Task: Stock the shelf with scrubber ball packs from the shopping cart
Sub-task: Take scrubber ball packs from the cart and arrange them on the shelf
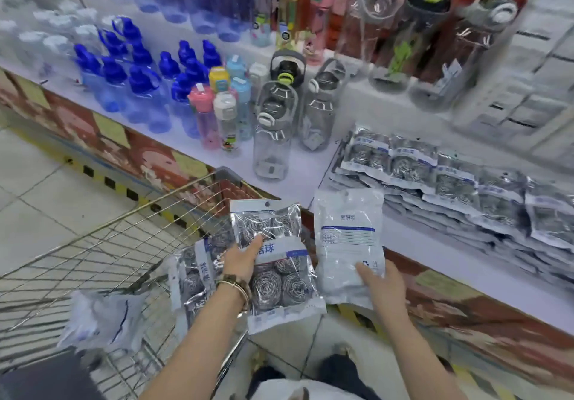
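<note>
Pale floor tiles (46, 182) meet a yellow-black hazard strip (108, 182) below rows of blue bottles (139, 88).

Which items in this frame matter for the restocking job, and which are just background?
Job: left hand gripping front-facing packs; right hand gripping a back-facing pack; shopping cart; loose packs in it; stacked packs; shelf.
Just lying about: blue bottles; grey-lidded clear bottles; pink-capped bottle.

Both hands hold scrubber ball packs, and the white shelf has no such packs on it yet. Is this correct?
Not quite. The head view shows stacked packs already lying on the shelf, right of the bottles. The left hand and right hand do hold some.
</note>
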Demonstrator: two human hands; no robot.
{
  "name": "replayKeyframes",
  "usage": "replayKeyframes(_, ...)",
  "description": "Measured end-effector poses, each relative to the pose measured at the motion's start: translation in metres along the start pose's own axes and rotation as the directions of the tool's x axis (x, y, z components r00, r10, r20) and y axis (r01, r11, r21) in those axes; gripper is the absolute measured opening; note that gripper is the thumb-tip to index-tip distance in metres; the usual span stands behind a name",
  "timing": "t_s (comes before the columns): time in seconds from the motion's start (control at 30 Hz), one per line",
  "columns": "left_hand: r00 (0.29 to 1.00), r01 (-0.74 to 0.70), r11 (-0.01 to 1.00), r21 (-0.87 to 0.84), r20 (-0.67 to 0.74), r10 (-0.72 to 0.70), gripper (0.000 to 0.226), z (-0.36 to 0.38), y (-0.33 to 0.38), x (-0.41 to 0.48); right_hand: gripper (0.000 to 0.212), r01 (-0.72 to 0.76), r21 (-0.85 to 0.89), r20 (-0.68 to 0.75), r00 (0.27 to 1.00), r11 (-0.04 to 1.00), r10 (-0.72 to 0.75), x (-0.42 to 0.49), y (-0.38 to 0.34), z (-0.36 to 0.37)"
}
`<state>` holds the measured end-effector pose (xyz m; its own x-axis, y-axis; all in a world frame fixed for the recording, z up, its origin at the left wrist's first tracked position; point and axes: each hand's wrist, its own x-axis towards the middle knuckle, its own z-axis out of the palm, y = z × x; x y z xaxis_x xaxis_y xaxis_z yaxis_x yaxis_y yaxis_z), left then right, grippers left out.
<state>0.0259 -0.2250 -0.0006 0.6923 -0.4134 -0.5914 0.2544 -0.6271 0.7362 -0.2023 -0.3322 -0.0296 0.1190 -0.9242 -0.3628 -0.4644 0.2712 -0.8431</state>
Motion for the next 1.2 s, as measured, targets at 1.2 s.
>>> replayKeyframes(1.2,0.874,-0.244,0.960,0.134,0.459,0.159,0.085,0.480,0.203,-0.059,0.039,-0.078,0.284,-0.498,0.840,0.956,0.217,0.162,0.060,-0.365)
